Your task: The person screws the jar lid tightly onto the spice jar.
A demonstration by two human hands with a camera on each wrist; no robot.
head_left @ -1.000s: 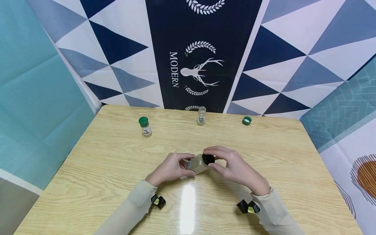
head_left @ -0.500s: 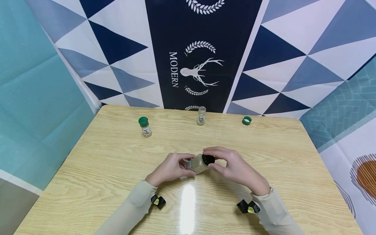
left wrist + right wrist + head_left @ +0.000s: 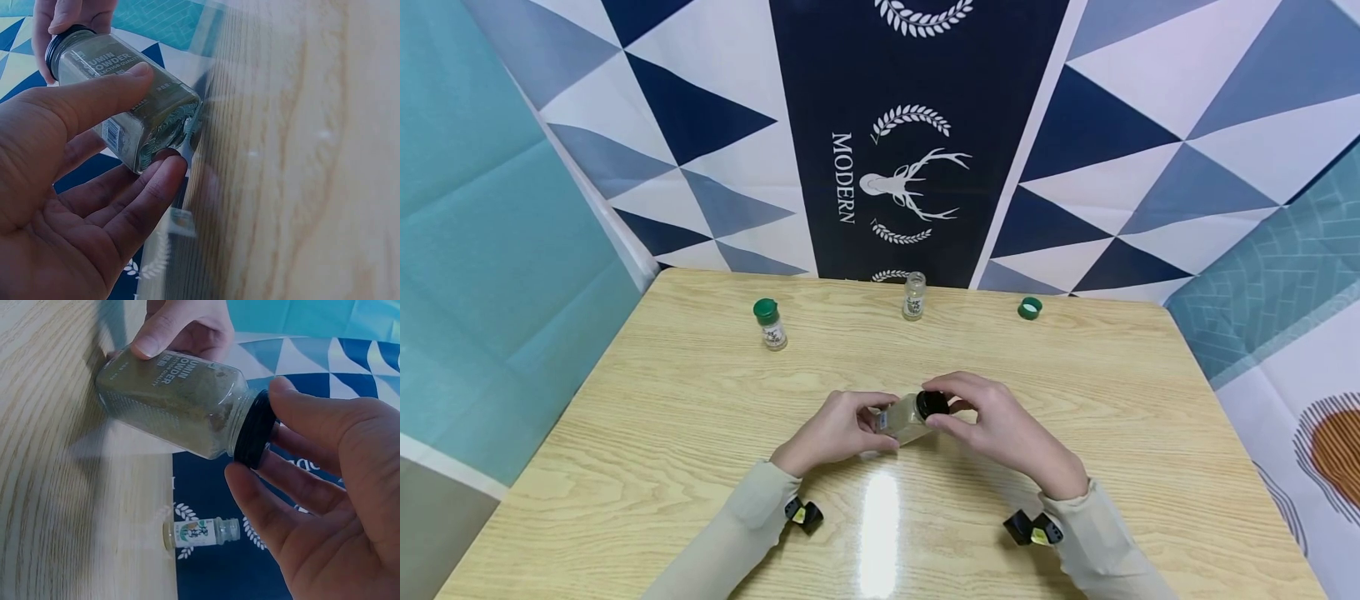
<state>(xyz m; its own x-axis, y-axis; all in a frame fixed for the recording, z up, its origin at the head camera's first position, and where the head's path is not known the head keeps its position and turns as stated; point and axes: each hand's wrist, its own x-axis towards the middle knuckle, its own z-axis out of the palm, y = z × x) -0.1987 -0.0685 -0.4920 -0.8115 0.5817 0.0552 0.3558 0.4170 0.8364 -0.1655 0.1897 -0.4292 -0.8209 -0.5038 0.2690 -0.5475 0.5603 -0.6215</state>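
One jar [image 3: 175, 403] tilted in left hand [image 3: 838, 427]

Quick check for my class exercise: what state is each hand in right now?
Left hand: holding the tilted glass jar near its base.
Right hand: holding the black cap, which is on the jar's mouth.

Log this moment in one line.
left hand: holds cumin powder jar, tilted | right hand: pinches its black lid | table: green-capped bottle, uncapped bottle, loose green cap
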